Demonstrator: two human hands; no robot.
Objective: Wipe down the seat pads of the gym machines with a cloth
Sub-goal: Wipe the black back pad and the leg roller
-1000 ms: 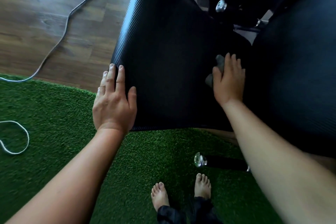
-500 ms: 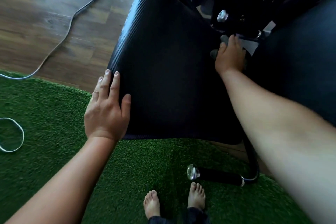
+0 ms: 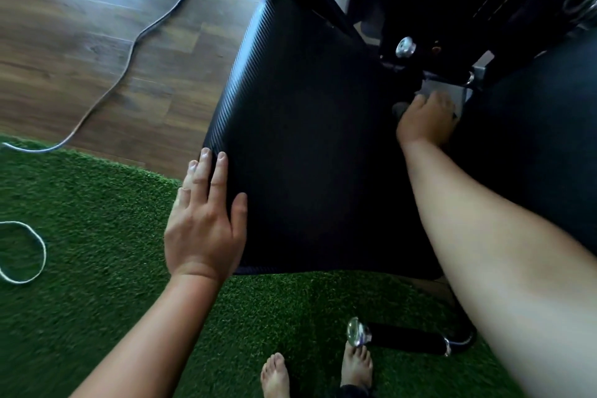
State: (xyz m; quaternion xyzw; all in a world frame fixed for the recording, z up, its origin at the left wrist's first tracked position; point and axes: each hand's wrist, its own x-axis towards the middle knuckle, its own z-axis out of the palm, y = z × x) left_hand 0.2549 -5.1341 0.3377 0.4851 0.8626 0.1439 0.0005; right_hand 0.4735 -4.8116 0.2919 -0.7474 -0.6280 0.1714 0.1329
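Observation:
A black textured seat pad (image 3: 307,145) fills the middle of the view. My left hand (image 3: 206,223) rests flat on its near left corner, fingers straight. At the pad's far right edge, by the gap to a second black pad (image 3: 529,152), my right hand (image 3: 426,119) presses a dark grey cloth (image 3: 400,109) down. Only a small corner of the cloth shows past the hand. The right hand's fingers are bent over it.
The black machine frame with a chrome knob (image 3: 405,47) rises behind the pads. A black foot bar with a chrome cap (image 3: 358,331) lies on the green turf (image 3: 97,236) by my bare feet. A white cable (image 3: 135,39) runs over the wooden floor at the left.
My right hand has slid the cloth away from me, from the middle of the pad up to its far right edge. My left hand has stayed on the near left corner.

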